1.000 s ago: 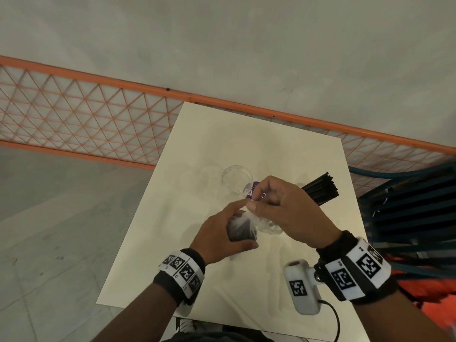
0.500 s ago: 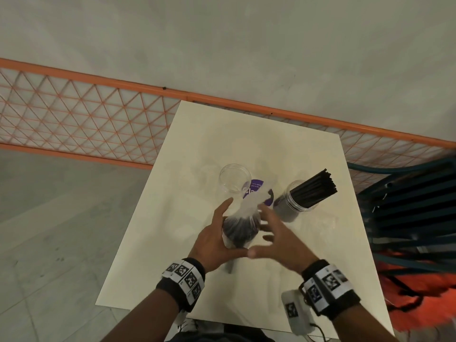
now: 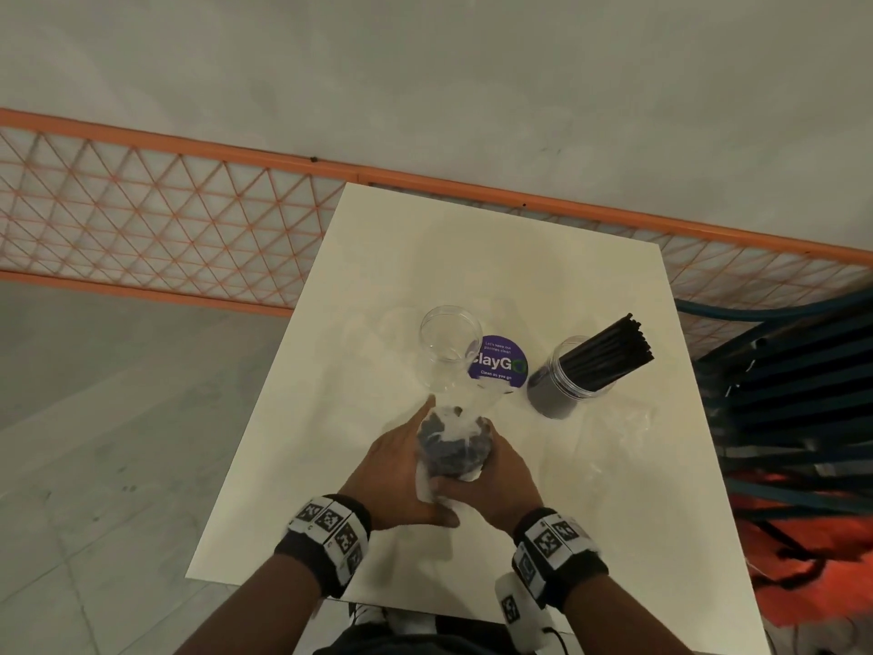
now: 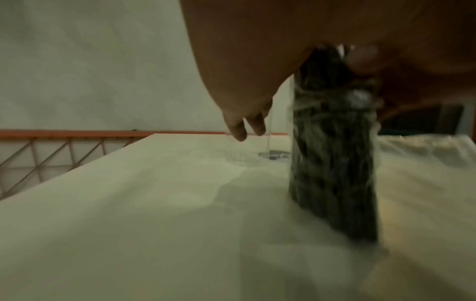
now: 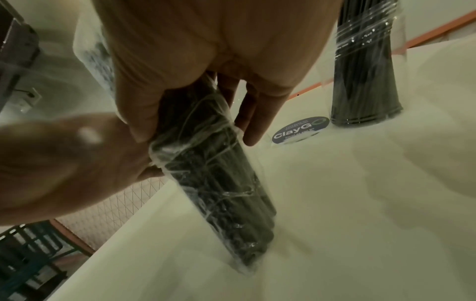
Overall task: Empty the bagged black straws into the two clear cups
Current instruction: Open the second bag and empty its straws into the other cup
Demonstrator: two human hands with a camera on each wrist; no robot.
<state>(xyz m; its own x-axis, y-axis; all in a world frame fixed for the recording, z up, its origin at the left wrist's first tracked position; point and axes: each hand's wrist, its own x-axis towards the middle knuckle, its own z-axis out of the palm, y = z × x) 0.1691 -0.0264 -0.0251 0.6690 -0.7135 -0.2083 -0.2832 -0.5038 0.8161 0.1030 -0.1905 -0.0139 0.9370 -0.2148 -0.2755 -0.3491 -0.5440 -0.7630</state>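
A clear bag of black straws (image 3: 453, 444) stands upright on the white table (image 3: 472, 257), its loose open top leaning toward the empty clear cup (image 3: 448, 340). My left hand (image 3: 397, 465) grips the bag from the left, thumb wrapped under its near side. My right hand (image 3: 500, 470) grips it from the right. The wrist views show the bag (image 4: 335, 163) (image 5: 219, 179) with its foot on the table. The second clear cup (image 3: 574, 375) (image 5: 365, 81), to the right, is packed with black straws.
A round purple sticker (image 3: 497, 364) lies on the table between the cups. Crumpled clear plastic (image 4: 425, 146) lies on the right of the table. An orange mesh fence (image 3: 165, 219) runs behind, and a dark blue slatted chair (image 3: 793, 394) stands on the right.
My right hand let go of the bag's top and dropped to grip the bag's body opposite my left hand. The bag now stands upright between both hands.
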